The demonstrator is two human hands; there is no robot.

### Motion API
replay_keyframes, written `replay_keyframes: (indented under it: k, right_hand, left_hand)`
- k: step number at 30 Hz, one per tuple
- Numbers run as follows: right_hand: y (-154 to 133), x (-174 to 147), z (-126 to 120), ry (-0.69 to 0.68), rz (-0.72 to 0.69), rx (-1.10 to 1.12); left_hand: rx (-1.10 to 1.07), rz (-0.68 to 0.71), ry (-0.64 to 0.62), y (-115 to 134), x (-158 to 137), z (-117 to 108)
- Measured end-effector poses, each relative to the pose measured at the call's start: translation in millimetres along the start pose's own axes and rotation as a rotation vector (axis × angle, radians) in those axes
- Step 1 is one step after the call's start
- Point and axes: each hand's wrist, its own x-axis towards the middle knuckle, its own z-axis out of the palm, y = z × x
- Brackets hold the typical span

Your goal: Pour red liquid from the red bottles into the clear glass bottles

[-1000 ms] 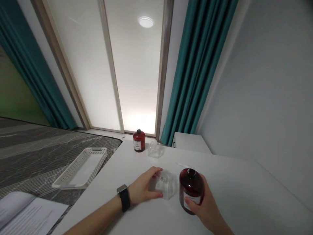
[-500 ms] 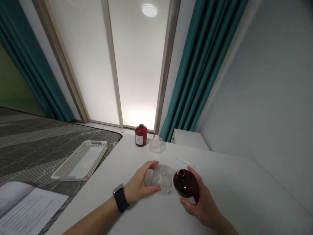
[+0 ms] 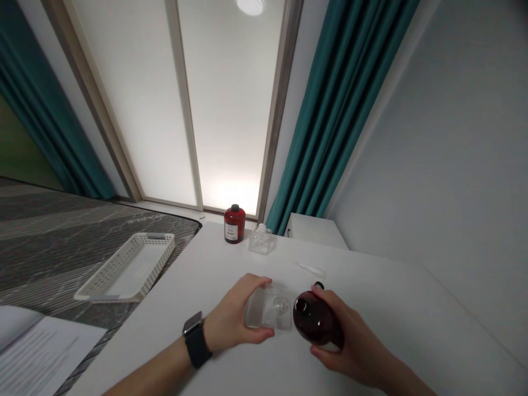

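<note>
My left hand (image 3: 243, 312) is wrapped round a clear, square-sided bottle (image 3: 268, 308) low over the white table. Its round neck faces right. In my right hand (image 3: 344, 335) is a dark red-brown bottle (image 3: 315, 319), gripped by its body, its uncapped mouth tilted left beside the clear bottle's neck. Whether the two bottles touch, I cannot tell. A small black cap (image 3: 319, 285) shows by my right fingertips; whether it is held or lies behind them is unclear. Beyond the hands lies a slim, translucent dropper-like piece (image 3: 312, 269).
At the table's (image 3: 198, 280) far edge stand a capped red bottle (image 3: 234, 226) and a clear bottle (image 3: 261, 241). Left of the table are a white perforated basket (image 3: 132, 269) and printed papers (image 3: 53, 352). A white cabinet (image 3: 315, 228) stands behind.
The red-brown bottle has tilted further left, toward the clear bottle. The clear bottle has turned so its neck faces right. The black cap has come into view. The camera view has shifted slightly.
</note>
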Motion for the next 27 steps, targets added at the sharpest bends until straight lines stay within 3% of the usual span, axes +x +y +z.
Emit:
replay_keyframes:
  k: [8, 27]
  right_hand:
    - [-6.4, 5.5, -2.0, -0.053, -0.040, -0.058]
    - [-13.8, 15.4, -18.1, -0.188, -0.013, -0.119]
  left_hand:
    - [0.053, 0.043, -0.027, -3.6, -1.4, 0.8]
    - [0.071, -0.028, -0.038, 2.5, 1.0, 1.4]
